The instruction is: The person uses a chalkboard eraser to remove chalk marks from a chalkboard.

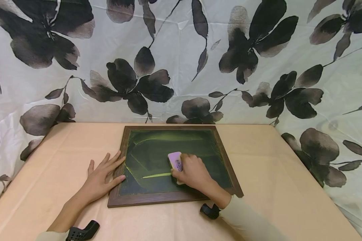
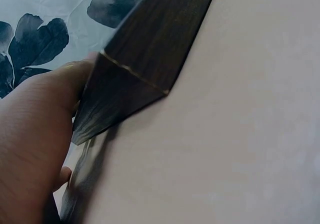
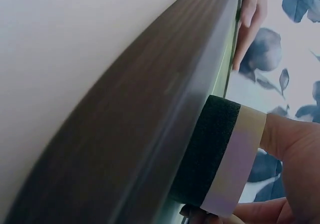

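Note:
A framed chalkboard (image 1: 157, 150) lies on the table, its dark green surface marked by yellow chalk streaks and smears. My right hand (image 1: 194, 170) grips a chalkboard eraser (image 1: 175, 160) with a pinkish-purple back. In the right wrist view the dark felt side of the eraser (image 3: 207, 151) faces the board, just past the brown wooden frame (image 3: 135, 114). Spread fingers of my left hand (image 1: 101, 180) rest on the frame's left edge. From the left wrist, the thumb side of that hand (image 2: 40, 129) shows beside the frame corner (image 2: 120, 89).
A pale peach cloth covers the table (image 1: 274, 174). Behind and beside it hangs a white curtain (image 1: 181, 50) with dark flower prints. Black bands (image 1: 82, 231) sit on both wrists.

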A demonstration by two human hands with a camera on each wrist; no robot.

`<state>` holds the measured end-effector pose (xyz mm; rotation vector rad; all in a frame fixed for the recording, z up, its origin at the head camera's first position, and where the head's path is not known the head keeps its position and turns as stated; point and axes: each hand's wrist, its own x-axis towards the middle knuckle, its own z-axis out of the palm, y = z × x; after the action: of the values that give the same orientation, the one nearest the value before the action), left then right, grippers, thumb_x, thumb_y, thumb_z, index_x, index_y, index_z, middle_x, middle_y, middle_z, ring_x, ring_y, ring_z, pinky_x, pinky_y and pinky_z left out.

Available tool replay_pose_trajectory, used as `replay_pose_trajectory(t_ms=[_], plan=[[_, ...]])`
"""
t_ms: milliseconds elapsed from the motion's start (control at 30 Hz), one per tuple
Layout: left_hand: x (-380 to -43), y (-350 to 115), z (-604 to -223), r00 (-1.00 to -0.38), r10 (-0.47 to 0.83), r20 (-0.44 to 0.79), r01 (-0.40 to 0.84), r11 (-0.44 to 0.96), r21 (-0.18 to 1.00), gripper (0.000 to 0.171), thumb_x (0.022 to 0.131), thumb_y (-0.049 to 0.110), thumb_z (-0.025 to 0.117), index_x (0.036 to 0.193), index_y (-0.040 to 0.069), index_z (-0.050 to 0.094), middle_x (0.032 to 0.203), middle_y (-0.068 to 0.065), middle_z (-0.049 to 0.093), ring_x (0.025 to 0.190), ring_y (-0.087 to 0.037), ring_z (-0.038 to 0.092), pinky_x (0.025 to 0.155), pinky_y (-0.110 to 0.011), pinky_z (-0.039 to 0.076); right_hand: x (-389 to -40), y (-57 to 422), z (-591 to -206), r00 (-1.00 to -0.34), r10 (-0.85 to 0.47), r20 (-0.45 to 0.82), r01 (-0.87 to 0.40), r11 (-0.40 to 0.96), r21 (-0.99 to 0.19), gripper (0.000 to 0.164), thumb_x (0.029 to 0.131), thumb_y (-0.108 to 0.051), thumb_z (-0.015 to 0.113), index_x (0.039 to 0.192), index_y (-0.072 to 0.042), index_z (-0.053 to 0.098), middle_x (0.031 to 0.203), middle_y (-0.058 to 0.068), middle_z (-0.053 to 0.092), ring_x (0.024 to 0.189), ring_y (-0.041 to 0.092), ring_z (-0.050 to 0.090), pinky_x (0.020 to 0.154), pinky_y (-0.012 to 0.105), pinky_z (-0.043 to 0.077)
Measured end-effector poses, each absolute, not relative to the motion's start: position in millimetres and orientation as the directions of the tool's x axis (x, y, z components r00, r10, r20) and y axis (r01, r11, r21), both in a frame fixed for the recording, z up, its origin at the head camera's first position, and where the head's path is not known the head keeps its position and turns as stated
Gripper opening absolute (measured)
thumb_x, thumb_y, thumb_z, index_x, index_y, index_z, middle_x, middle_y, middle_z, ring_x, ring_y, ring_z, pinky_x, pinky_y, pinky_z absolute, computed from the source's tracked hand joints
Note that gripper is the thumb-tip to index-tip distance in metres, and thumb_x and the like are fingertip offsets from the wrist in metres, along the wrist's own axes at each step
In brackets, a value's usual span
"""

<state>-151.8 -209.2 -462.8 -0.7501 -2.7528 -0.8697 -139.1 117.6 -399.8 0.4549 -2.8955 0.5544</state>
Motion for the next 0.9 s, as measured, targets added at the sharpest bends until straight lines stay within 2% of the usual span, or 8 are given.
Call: replay_pose_trajectory(t_ms=[200,433,600,733,900], plan=[[-152.0,-208.9,-462.9,-0.862,0.414,0.294,0.508,0.703,0.498,0.062,0.089,0.040,0.066,0.143,0.016,0.048,0.153,-0.009,0.032,0.139,-0.044,0.021,0.100,-0.072,-0.008,-143.3,73.1,-398.1,-0.934,-0.309,0.178,-0.352,0.879,-0.321,0.031,0.074,-0.033,0.071,0.083,-0.005,0.061,0.063,-0.001,0.048,0.052,0.011,0.047,0.044,0.025,0.039],[-154.7,-211.5,-462.2,-0.861,0.416,0.293,0.509,0.699,0.503,0.061,0.089,0.040,0.066,0.142,0.016,0.049,0.153,-0.010,0.033,0.139,-0.044,0.021,0.099,-0.073,-0.008,-147.4,29.9,-397.8,-0.909,-0.385,0.159,-0.416,0.854,-0.312,0.048,0.077,-0.039,0.073,0.106,-0.001,0.066,0.071,0.000,0.053,0.057,0.011,0.049,0.047,0.022,0.040],[-156.5,-214.8,-462.6,-0.864,0.416,0.284,0.504,0.710,0.491,0.062,0.089,0.042,0.065,0.143,0.017,0.048,0.153,-0.009,0.032,0.139,-0.043,0.020,0.100,-0.072,-0.007,-144.9,19.9,-403.5,-0.940,-0.314,0.130,-0.339,0.835,-0.433,0.066,0.076,-0.045,0.077,0.125,-0.003,0.062,0.088,0.004,0.061,0.066,0.010,0.051,0.054,0.022,0.043],[-156.8,-218.1,-462.4,-0.860,0.417,0.294,0.510,0.710,0.486,0.062,0.088,0.041,0.066,0.143,0.017,0.048,0.153,-0.009,0.032,0.139,-0.043,0.021,0.100,-0.072,-0.009,-141.6,17.6,-407.9,-0.967,-0.231,0.105,-0.251,0.809,-0.531,0.068,0.074,-0.047,0.079,0.123,-0.004,0.062,0.099,0.007,0.063,0.072,0.012,0.053,0.063,0.027,0.045],[-156.8,-216.6,-464.7,-0.859,0.423,0.289,0.512,0.703,0.494,0.063,0.089,0.042,0.065,0.144,0.017,0.047,0.153,-0.009,0.032,0.140,-0.043,0.019,0.100,-0.072,-0.009,-139.9,24.4,-409.2,-0.977,-0.185,0.104,-0.210,0.758,-0.618,0.064,0.072,-0.041,0.083,0.120,-0.003,0.065,0.095,0.009,0.064,0.074,0.015,0.054,0.063,0.029,0.045]])
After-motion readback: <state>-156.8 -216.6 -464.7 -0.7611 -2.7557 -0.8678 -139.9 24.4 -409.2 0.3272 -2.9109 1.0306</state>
